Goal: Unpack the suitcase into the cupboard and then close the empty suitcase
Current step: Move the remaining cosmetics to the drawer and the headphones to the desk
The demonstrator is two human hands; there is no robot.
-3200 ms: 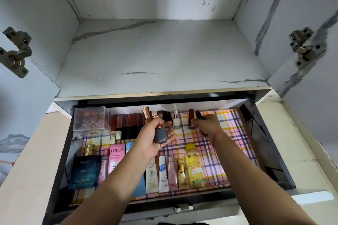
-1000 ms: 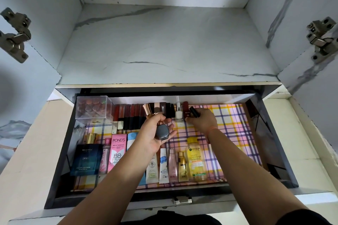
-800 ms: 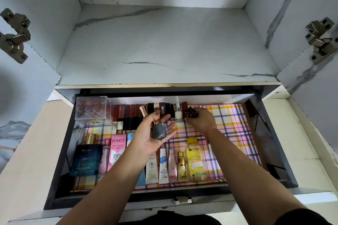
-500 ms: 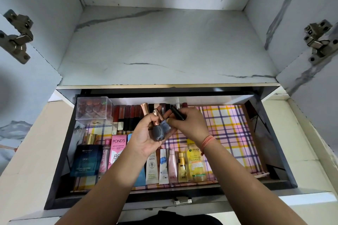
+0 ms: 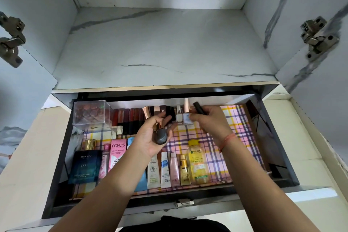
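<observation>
The cupboard's open drawer has a plaid liner and rows of cosmetics. My left hand lies palm up over its middle, fingers curled round a grey nail polish bottle with a rose-gold cap. A second rose-gold cap sticks up by its fingers. My right hand pinches a pale blue bottle at the drawer's back row, beside a white bottle. It also holds a black tube. The suitcase is out of view.
A clear box and dark red lipsticks line the drawer's back left. Perfume box, Pond's tube and yellow Garnier bottle lie along the front. Bare plaid liner shows at the right. The marbled shelf sits above.
My right hand came to my left hand, took the pale blue bottle from it, and carried it right to the back row. My left hand keeps the grey bottle.
</observation>
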